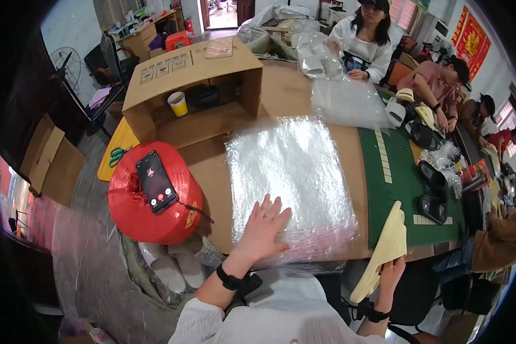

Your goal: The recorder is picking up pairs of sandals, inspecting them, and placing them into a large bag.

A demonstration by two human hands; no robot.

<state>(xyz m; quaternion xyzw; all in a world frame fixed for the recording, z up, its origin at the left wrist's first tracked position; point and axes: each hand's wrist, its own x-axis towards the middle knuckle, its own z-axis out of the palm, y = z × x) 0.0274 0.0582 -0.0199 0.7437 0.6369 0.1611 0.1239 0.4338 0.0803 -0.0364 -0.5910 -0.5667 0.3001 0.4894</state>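
Observation:
My left hand (262,232) lies with its fingers spread on a stack of clear plastic bags (289,172), near the pinkish edge closest to me. The bags rest on a brown cardboard-covered table (354,189). In my right hand (391,276) is a pale yellow slipper (389,241), gripped from below and tilted upright past the table's front edge. A second sole seems to lie against it, but I cannot tell for sure. Right of the bags is a green mat (378,203) with black slippers (433,209) on it.
A red twine roll (117,198) bearing a phone (156,182) stands at the left, near green-handled scissors (118,156). Behind it an open cardboard box (189,64) holds a yellow-and-white cup (178,104). Across the table sits a person (364,43); others work along the right side.

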